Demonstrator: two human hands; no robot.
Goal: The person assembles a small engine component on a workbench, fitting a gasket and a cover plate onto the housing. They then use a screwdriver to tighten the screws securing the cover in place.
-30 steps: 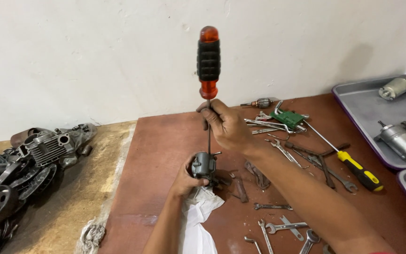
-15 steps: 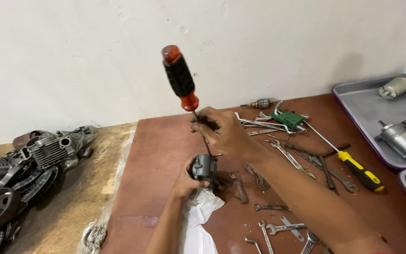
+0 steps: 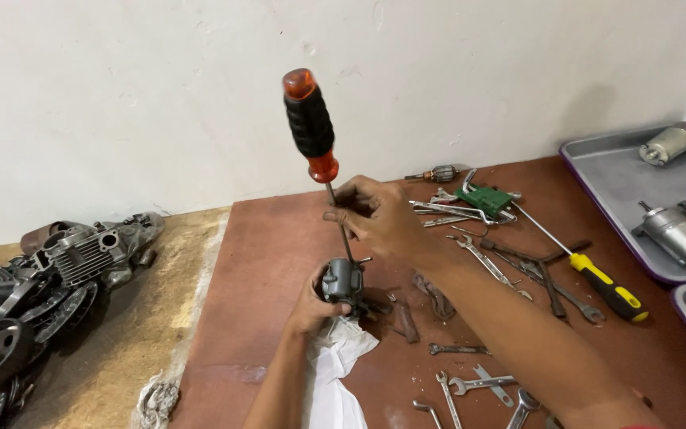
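Note:
My left hand [image 3: 311,302] grips a small grey metal motor housing [image 3: 341,280] over a white cloth [image 3: 335,365] on the red-brown board. My right hand [image 3: 379,216] pinches the thin steel shaft of a long screwdriver [image 3: 311,127] with a black and orange handle. The screwdriver stands nearly upright, leaning a little to the left, with its tip down in the top of the housing.
Several spanners [image 3: 478,381] and loose tools lie on the board to the right. A yellow-handled screwdriver [image 3: 597,282] and a green part [image 3: 482,197] lie there too. Grey trays [image 3: 621,167] at right hold cylindrical motors [image 3: 672,234]. Engine parts [image 3: 81,254] are heaped at left.
The screwdriver handle tilted from upright over to the left, then came back part of the way. My right hand slid slightly lower on the shaft. My left hand kept hold of the housing.

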